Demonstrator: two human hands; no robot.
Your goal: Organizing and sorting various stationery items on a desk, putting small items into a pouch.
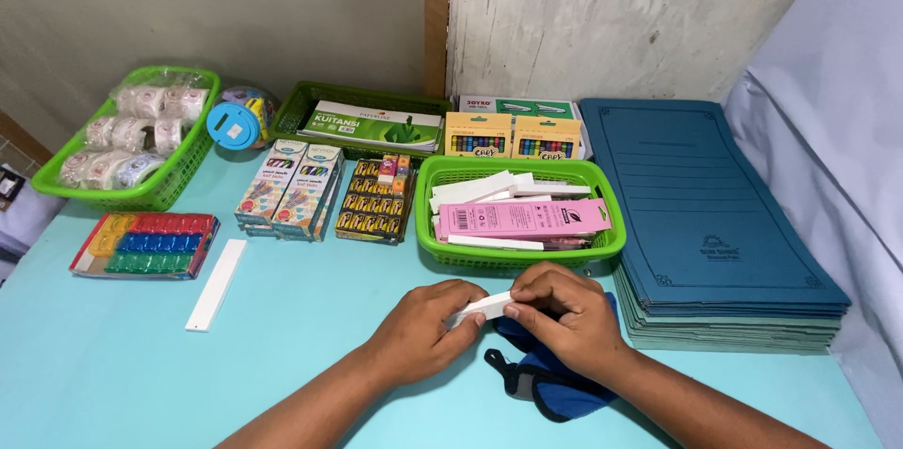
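While both hands (428,322) (564,317) pinch its ends, the slim white box (480,309) lies flat

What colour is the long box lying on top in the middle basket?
Pink box, clearest in the head view.

Slim white box (482,307), lying near-level above the turquoise table, pinched at both ends
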